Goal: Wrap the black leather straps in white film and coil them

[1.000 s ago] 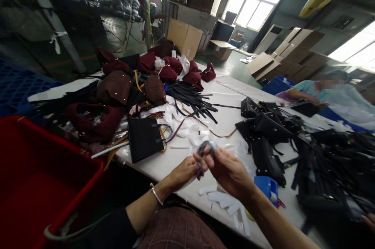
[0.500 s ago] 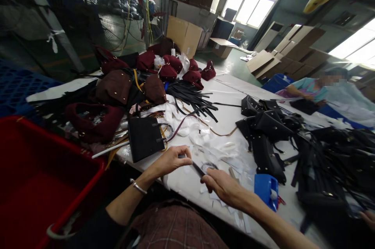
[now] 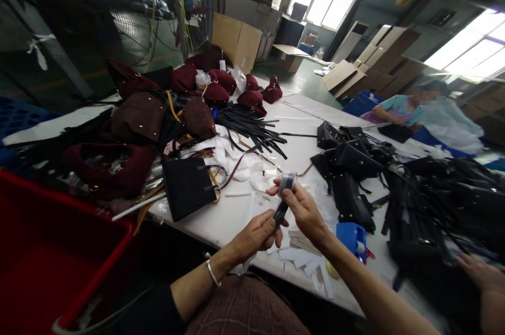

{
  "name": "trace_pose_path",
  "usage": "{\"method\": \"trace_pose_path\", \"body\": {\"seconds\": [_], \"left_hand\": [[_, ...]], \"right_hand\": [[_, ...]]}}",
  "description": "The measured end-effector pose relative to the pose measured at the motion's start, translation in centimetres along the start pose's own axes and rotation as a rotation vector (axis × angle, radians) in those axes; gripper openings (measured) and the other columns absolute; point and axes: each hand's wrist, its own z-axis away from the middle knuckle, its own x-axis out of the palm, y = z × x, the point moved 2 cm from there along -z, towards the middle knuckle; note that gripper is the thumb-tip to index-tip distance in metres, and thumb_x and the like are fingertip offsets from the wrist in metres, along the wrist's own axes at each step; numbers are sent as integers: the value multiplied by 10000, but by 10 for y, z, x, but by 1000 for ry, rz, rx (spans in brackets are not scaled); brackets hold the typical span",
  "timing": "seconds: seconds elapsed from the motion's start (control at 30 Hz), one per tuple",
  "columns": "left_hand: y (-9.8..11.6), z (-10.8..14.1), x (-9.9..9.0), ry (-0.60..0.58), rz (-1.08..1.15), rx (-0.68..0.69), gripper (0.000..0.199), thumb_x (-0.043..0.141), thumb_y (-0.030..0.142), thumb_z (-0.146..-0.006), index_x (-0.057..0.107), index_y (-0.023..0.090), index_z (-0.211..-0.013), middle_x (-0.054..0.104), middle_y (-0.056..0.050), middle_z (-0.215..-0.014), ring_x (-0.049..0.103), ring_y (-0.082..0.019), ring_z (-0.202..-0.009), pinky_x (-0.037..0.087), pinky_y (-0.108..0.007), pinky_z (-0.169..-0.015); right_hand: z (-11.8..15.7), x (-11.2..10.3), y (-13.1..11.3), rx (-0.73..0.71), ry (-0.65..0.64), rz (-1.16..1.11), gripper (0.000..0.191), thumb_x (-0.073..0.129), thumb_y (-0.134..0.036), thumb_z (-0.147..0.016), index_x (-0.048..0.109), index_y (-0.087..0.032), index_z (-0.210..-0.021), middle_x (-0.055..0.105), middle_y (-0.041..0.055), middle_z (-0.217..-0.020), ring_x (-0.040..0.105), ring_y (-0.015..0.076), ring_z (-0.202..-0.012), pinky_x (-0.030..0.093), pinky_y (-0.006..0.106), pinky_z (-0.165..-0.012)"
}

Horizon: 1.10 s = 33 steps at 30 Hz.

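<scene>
Over the front part of the white table (image 3: 232,222), my left hand (image 3: 258,232) grips the lower end of a black strip (image 3: 281,212). My right hand (image 3: 302,206) is just above and to the right, fingers closed round a small roll in clear wrap (image 3: 288,181) at the strip's upper end. Whether strip and roll are one piece cannot be made out. A small black handbag (image 3: 187,188) lies left of my hands. Beneath and right of them are white and grey paper strips (image 3: 302,257) and a blue tape dispenser (image 3: 351,240).
Dark red bags (image 3: 219,85) and brown bags (image 3: 138,117) are piled at the left. Black bags (image 3: 355,166) cover the right side. A red bin (image 3: 59,251) stands at the near left. Another person (image 3: 402,106) sits across the table; someone's hand (image 3: 483,272) reaches in at the right.
Both my hands have moved right; the right one is raised and now holds the wrapped roll up. The strip has tilted the other way. The view has shifted slightly.
</scene>
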Motion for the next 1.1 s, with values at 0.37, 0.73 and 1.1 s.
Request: {"method": "trace_pose_path", "body": {"seconds": [0.37, 0.73, 1.1], "left_hand": [[19, 18, -47, 258, 764, 73, 340, 473, 400, -969, 648, 141, -1103, 697, -71, -895, 644, -143, -823, 482, -271, -779], [-15, 7, -23, 270, -58, 72, 617, 401, 677, -911, 592, 125, -1108, 651, -61, -858, 577, -146, -700, 442, -262, -654], [-16, 5, 4, 64, -175, -13, 406, 461, 526, -945, 556, 150, -1063, 519, 46, -626, 455, -79, -508, 341, -204, -511]], "right_hand": [[41, 17, 38, 207, -425, 456, 473, 260, -483, -993, 568, -185, -794, 591, 26, -733, 543, 177, -728, 419, 334, -744], [37, 35, 5, 498, -169, -859, 521, 404, -627, -918, 620, -156, -863, 440, -50, -553, 474, 115, -506, 507, 416, -859], [6, -3, 13, -5, 199, -231, 298, 517, -418, -938, 575, -206, -1141, 681, 56, -998, 607, 209, -1018, 448, 364, -922]]}}
